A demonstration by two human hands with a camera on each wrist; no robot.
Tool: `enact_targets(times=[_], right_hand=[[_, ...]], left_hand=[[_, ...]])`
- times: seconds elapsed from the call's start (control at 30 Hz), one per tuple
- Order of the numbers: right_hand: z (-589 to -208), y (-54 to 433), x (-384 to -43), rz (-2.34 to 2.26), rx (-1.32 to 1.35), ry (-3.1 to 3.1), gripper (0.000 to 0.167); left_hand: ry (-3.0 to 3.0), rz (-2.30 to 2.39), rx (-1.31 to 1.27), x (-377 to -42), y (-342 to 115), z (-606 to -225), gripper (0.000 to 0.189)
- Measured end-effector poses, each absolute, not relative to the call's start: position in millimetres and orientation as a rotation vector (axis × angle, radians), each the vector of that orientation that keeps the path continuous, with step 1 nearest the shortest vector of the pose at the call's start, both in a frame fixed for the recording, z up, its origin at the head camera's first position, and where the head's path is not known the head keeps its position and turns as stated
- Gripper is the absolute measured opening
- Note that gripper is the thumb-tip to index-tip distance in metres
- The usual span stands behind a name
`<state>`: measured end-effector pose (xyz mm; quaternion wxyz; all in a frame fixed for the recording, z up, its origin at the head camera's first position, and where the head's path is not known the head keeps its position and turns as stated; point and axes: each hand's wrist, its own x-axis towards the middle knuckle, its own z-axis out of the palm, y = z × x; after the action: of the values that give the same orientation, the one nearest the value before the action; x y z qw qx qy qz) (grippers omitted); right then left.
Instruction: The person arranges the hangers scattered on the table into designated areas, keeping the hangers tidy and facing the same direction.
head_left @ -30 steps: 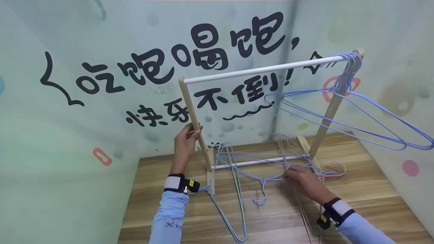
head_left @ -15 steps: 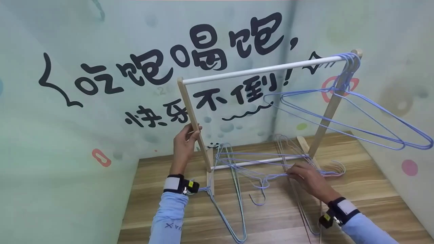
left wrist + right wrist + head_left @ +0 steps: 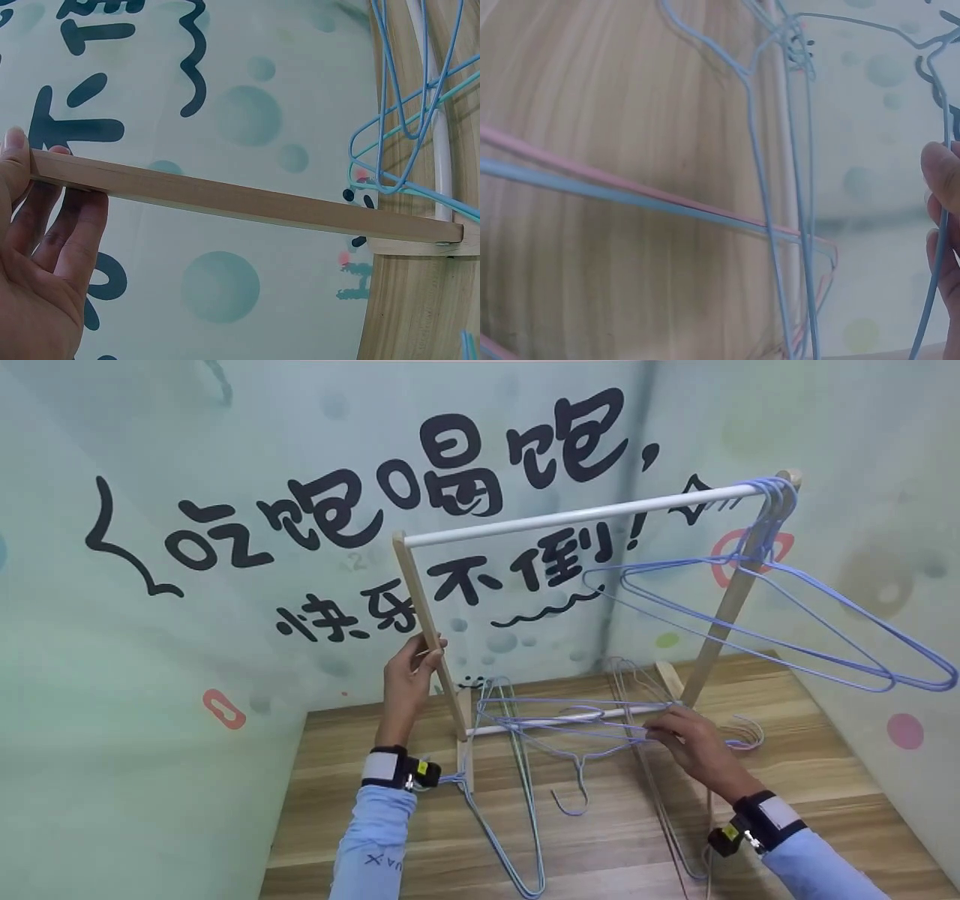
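Note:
My left hand [image 3: 405, 682] holds the wooden left post [image 3: 421, 592] of a small clothes rack, thumb on one side and fingers on the other; the left wrist view shows the same grip on the post [image 3: 225, 199]. My right hand [image 3: 694, 746] pinches one side of a blue wire hanger [image 3: 930, 300] between thumb and fingers, and its hook lies across the rack's lower white bar in the head view. Below it, another blue hanger [image 3: 581, 772] lies with its hook towards me. Several blue hangers [image 3: 840, 581] hang at the right end of the top bar [image 3: 585, 515].
Blue and green hangers [image 3: 535, 810] lean at the rack's left foot. On the right, more hangers with pink and blue wires [image 3: 630, 187] lie on the wood-grain table [image 3: 810, 802]. Lettered walls [image 3: 150, 780] close in the back and sides.
My right hand has shifted slightly up and right, raising one blue hanger off the other. Its hook has swung back towards the lower bar. The left hand stays on the post.

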<state>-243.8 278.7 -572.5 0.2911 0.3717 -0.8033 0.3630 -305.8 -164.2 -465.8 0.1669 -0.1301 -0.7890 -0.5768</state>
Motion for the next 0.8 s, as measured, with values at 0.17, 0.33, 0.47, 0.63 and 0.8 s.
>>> enact_targets(times=[0.17,0.33,0.47,0.63,0.8], right_hand=[[-562.5,282.2,-244.4,0.995,0.968,-2.152,0.034],[-548.8,286.4,-245.2,0.993,0.956,-2.117,0.037],[-535.9,290.2,-244.5,0.942,0.917,-2.095,0.037],[-517.0,293.2,-239.8,0.92,0.836,-2.091,0.036],[-496.4,294.2,-235.0,0.87,0.76,-2.063,0.032]], left_hand=[[-2.24,-1.651,-0.374,-306.2,-164.4,-465.8,0.033],[-2.23,-1.666,-0.381,-306.7,-164.3,-465.6,0.032],[-2.199,-1.665,-0.42,-307.8,-164.4,-466.3,0.029],[-2.175,-1.647,-0.453,-309.3,-164.7,-467.9,0.03],[-2.185,-1.638,-0.437,-309.4,-164.4,-467.9,0.03]])
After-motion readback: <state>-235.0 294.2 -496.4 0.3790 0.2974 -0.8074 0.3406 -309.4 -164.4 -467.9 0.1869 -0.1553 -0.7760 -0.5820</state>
